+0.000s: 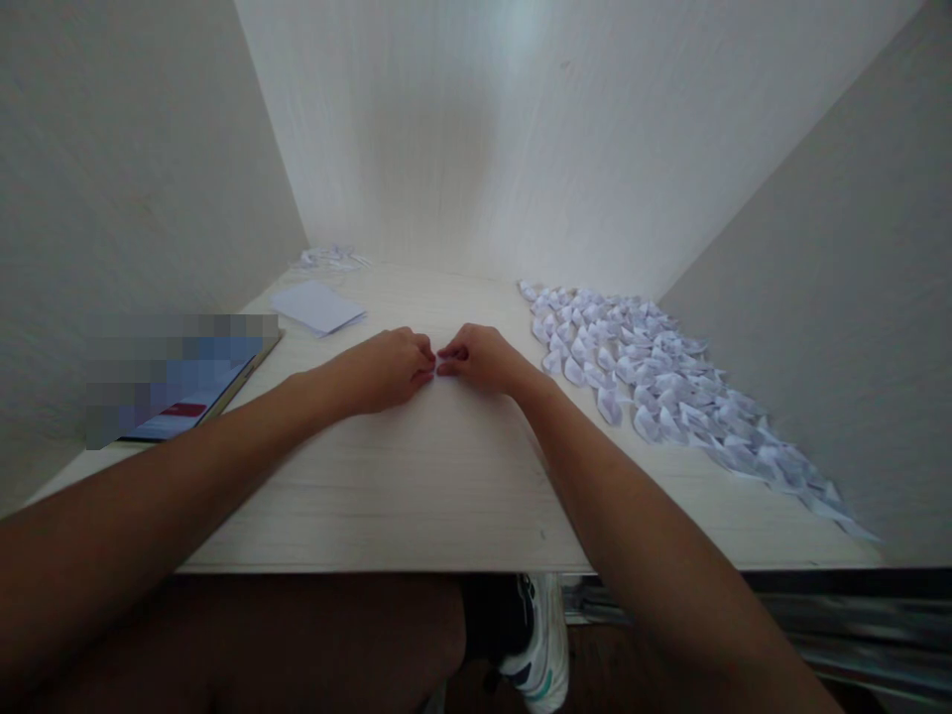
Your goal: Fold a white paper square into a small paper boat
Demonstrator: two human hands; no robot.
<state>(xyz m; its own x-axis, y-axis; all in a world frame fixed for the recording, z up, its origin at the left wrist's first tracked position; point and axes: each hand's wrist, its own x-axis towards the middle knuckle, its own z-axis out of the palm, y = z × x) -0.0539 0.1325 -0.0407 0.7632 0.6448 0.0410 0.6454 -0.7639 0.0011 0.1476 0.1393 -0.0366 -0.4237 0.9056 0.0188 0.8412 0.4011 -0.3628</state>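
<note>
Over the middle of the pale table [387,496], my left hand [394,369] and my right hand [482,359] face each other with fingertips almost touching. Both are closed in a pinch on a small piece of white paper [439,363]. Only a sliver of it shows between the fingers, so its shape is mostly hidden. To the right of my right hand spreads a large group of small folded white paper pieces [647,367]. A short stack of white paper sheets [316,305] lies beyond my left forearm.
Thin white paper strips [331,259] lie in the back left corner. A screen device [215,382], partly blurred out, rests at the left edge by the wall. Pale panels [446,149] enclose the table at the back and both sides. Below the front edge shows a shoe [546,645].
</note>
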